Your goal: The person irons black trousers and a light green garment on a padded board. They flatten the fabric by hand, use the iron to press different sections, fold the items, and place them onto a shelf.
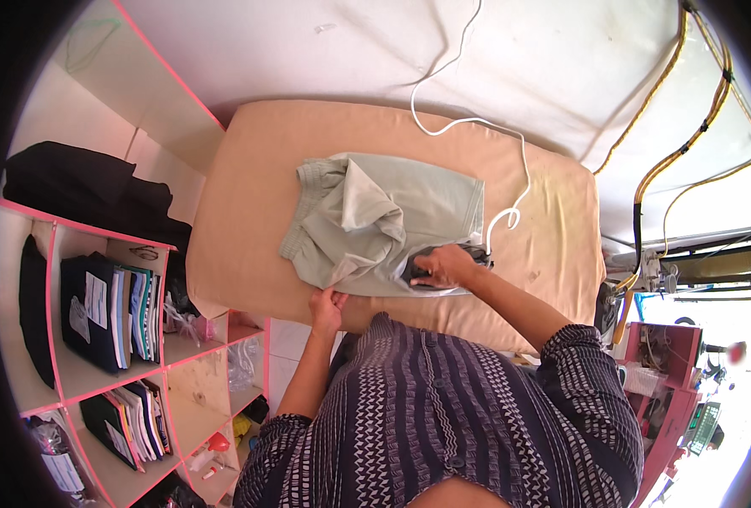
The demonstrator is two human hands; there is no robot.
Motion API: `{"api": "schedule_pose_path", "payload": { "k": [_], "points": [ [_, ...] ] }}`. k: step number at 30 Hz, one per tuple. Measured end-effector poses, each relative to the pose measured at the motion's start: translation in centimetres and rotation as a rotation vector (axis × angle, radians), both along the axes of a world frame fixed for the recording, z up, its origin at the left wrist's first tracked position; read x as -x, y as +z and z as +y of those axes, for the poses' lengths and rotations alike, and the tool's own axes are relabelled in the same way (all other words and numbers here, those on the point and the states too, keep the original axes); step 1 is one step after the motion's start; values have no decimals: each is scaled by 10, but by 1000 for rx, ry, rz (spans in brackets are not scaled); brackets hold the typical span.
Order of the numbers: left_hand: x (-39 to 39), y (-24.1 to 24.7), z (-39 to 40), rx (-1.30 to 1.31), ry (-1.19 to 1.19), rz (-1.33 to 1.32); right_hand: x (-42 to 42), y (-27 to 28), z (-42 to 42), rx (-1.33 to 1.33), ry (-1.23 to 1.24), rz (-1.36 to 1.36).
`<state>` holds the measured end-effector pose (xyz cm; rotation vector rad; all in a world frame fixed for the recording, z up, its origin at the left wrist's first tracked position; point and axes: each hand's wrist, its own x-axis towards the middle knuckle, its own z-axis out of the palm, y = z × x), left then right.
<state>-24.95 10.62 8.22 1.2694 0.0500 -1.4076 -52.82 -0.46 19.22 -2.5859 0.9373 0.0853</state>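
Observation:
Pale grey-green shorts (436,193) with a gathered elastic waistband (291,232) lie on a padded ironing surface (248,190) covered in peach cloth. My right hand (446,264) is closed around a dark clothes iron (479,255), which rests on the near leg of the shorts. Fabric rises around the iron's front and partly hides it. At the near edge of the garment, my left hand (326,307) pinches a bit of the cloth between thumb and fingers. A loose fold of fabric (372,209) stands up in the middle of the shorts.
The iron's white cord (526,165) loops over the far side and up the wall. Pink-edged shelves (110,384) on the left hold stacks of folded, bagged clothes (137,317); black cloth (83,184) lies on top. Yellow-and-black cables (686,149) run along the right wall.

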Motion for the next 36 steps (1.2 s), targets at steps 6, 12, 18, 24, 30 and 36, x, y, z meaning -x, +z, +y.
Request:
{"api": "schedule_pose_path", "payload": {
  "k": [6, 12, 18, 24, 30, 36],
  "points": [
    [-53, -13, -26, 115, 162, -70, -30, -1, 8, -15, -242, -52],
    [-64, -13, 0, 5, 46, -592, -69, 2, 20, -45, -114, -62],
    [-86, 6, -26, 82, 192, -1099, -111, 11, 28, -104, -147, -68],
    [-10, 90, -58, 496, -298, -1268, -45, 17, 23, -153, -437, -14],
    [23, 105, -97, 571, -360, -1768, 101, -12, -35, 90, -1015, 67],
    [-13, 94, -148, 448, -1000, -2024, 115, 6, -59, 634, -871, -124]
  ]
}}
